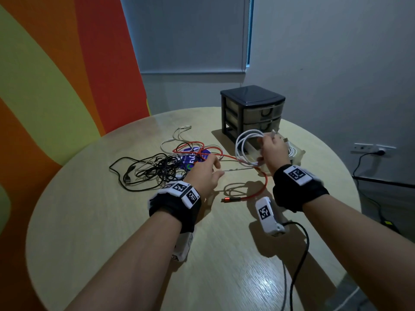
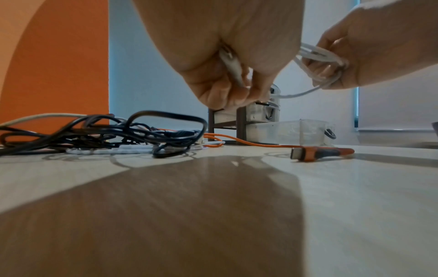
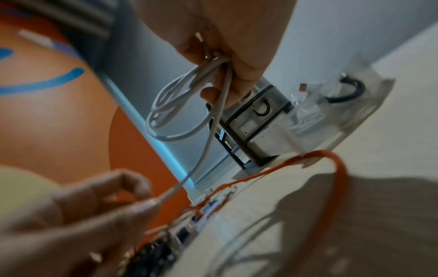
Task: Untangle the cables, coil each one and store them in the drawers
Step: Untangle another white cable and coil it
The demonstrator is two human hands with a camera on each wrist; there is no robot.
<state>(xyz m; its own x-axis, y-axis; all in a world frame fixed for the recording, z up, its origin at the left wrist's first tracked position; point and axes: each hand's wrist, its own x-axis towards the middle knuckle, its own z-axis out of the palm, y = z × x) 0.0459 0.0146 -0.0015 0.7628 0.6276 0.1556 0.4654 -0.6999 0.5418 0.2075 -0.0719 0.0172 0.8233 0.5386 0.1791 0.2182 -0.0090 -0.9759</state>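
- The right hand (image 1: 272, 151), right of centre in the head view, has its fingers curled round a coiled white cable (image 1: 243, 147) — loops hanging to the hand's left.
- The left hand (image 1: 203, 172), at centre, pinches that cable's free end between thumb and fingers.
- A tangle of black cables (image 1: 148, 169) lies left of centre on the round table (image 1: 112, 221).
- An orange cable (image 1: 258, 191) trails below the hands.
- The drawer unit (image 1: 252, 108) stands upper right — its bottom drawer (image 1: 296, 153) pulled out, white cable inside.
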